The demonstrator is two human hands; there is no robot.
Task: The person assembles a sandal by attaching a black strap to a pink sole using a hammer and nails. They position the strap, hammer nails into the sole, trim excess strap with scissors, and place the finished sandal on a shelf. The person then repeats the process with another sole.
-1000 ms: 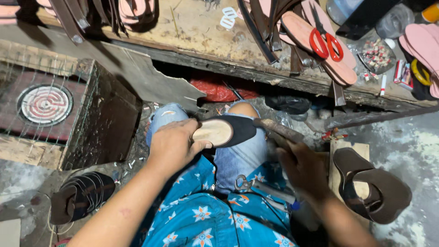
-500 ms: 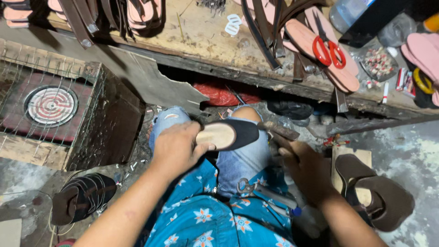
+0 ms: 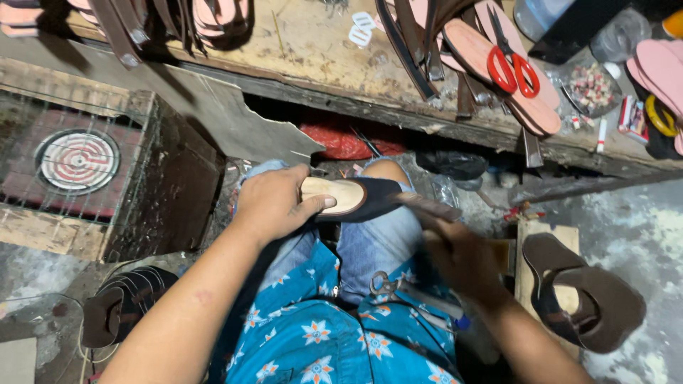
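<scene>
Item: black slip-on shoe with tan insole [image 3: 353,197], lying across the knees in blue jeans, toe pointing right. Left hand [image 3: 277,203] clasps its heel end, thumb along the insole. Right hand [image 3: 459,256], blurred, is closed around a dark slim tool [image 3: 427,206] whose tip meets the toe. Red-handled scissors [image 3: 514,67] lie on the wooden bench [image 3: 313,50] above.

Single head view, looking steeply down from above onto the lap, close in over the left hand [image 3: 274,203] and right hand [image 3: 462,259]. Facing forward toward the wooden tabletop [image 3: 313,53] along the top edge, floor [image 3: 626,213] off right.
</scene>
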